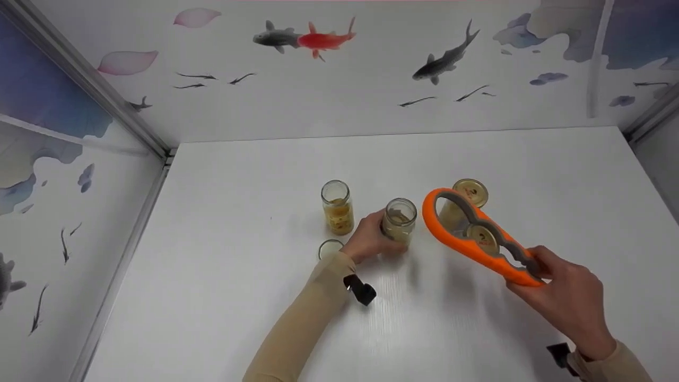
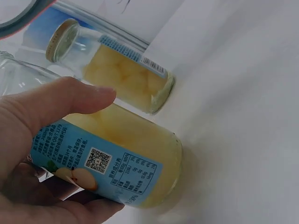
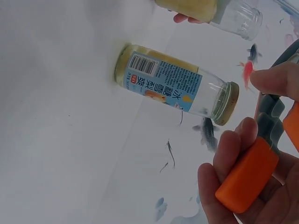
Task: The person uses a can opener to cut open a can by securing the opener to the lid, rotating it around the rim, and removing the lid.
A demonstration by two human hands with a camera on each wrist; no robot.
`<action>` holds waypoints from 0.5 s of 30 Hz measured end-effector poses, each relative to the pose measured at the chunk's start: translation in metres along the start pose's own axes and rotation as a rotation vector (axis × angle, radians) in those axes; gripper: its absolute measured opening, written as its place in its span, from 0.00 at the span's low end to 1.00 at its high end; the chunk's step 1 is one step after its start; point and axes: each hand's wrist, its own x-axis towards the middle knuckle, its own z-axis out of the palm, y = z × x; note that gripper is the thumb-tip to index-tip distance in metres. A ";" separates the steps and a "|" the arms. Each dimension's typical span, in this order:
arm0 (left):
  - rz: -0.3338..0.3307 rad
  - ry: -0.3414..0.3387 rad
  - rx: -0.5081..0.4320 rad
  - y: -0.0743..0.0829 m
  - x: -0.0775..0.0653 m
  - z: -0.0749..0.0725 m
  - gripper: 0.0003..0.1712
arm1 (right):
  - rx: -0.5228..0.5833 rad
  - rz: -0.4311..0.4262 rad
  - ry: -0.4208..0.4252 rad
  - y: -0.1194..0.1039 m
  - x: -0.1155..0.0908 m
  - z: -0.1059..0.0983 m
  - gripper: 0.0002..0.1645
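Observation:
My left hand (image 1: 371,239) grips a lidless glass jar (image 2: 140,172) of pale fruit, thumb on one side and fingers on the other; its blue label shows pears. In the head view its open mouth faces up. My right hand (image 1: 575,297) holds an orange jar opener (image 1: 462,248) with grey scalloped inner edges by its handle end. A gold lid (image 1: 484,239) shows inside the opener's loop. Behind the loop stands a capped jar (image 3: 163,79) with a blue label, partly hidden in the head view.
Another lidless jar (image 1: 339,215), with yellowish contents, stands left of the held one. A round lid (image 1: 330,248) lies on the white table (image 1: 212,254) close to the left wrist, partly covered by the sleeve. Panels (image 1: 371,95) printed with fish rise behind and at the sides.

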 end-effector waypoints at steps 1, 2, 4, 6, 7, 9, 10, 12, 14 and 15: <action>-0.004 -0.002 0.008 0.000 0.002 -0.001 0.37 | 0.005 0.007 0.000 0.000 -0.001 0.001 0.18; -0.008 -0.004 0.013 0.000 0.004 -0.002 0.37 | 0.009 0.015 -0.001 0.000 -0.001 0.001 0.18; -0.020 -0.006 0.022 0.001 0.009 -0.004 0.37 | 0.018 0.025 -0.004 0.000 -0.002 0.003 0.17; -0.032 -0.011 0.035 0.002 0.013 -0.006 0.37 | 0.023 0.036 -0.007 -0.001 -0.003 0.004 0.17; -0.037 -0.013 0.038 0.002 0.015 -0.007 0.37 | 0.024 0.037 -0.007 -0.001 -0.004 0.004 0.17; -0.043 -0.012 0.042 0.003 0.020 -0.009 0.37 | 0.025 0.038 -0.005 -0.001 -0.004 0.004 0.17; -0.044 -0.010 0.043 0.003 0.023 -0.009 0.37 | 0.026 0.037 -0.003 -0.002 -0.004 0.004 0.17; -0.041 -0.003 0.044 0.003 0.027 -0.011 0.36 | 0.027 0.035 0.000 -0.002 -0.004 0.004 0.17; -0.040 0.005 0.045 0.003 0.031 -0.012 0.36 | 0.025 0.033 0.000 -0.003 -0.004 0.004 0.17; -0.040 0.009 0.052 0.003 0.032 -0.012 0.36 | 0.025 0.032 -0.001 -0.003 -0.004 0.004 0.17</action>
